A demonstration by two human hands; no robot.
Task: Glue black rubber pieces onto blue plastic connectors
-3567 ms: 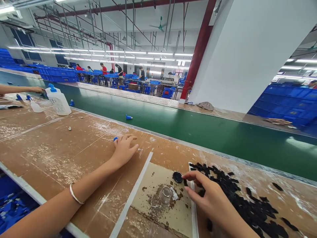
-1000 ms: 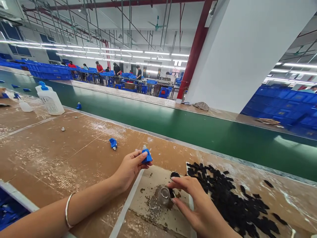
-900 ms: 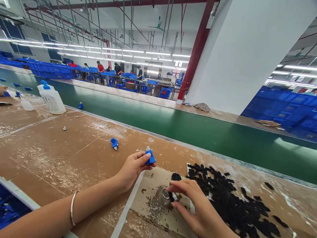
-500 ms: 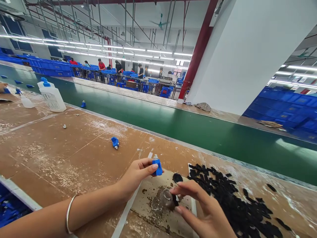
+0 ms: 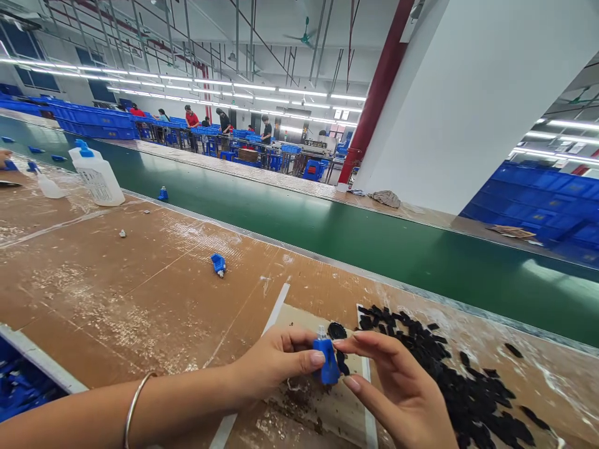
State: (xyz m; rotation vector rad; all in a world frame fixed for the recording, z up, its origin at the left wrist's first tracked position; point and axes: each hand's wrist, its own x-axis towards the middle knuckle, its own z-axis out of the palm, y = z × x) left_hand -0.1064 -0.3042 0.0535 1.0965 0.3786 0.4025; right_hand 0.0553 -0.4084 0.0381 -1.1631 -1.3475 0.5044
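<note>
My left hand (image 5: 276,362) pinches a blue plastic part (image 5: 328,363) with a small clear nozzle on top, above a cardboard sheet (image 5: 322,415) stained with brown residue. My right hand (image 5: 397,386) reaches in from the other side, with its fingers apart around a black piece (image 5: 343,363) at the blue part's side. I cannot tell whether they grip it. A round black disc (image 5: 337,330) lies just behind the hands. Farther right spreads a heap of black pieces (image 5: 444,380). Another blue part (image 5: 218,264) lies on the brown table. The glass jar is hidden.
A green conveyor belt (image 5: 374,249) runs along the table's far edge, carrying a small blue part (image 5: 163,194). Far left are a white bottle with a blue cap (image 5: 96,179) and a co-worker's hand (image 5: 4,159). A blue bin (image 5: 23,390) sits at the near left.
My left hand has carried the blue part right, over the cardboard sheet. My right hand has left the glass jar for the blue part, and the black piece now sits against it.
</note>
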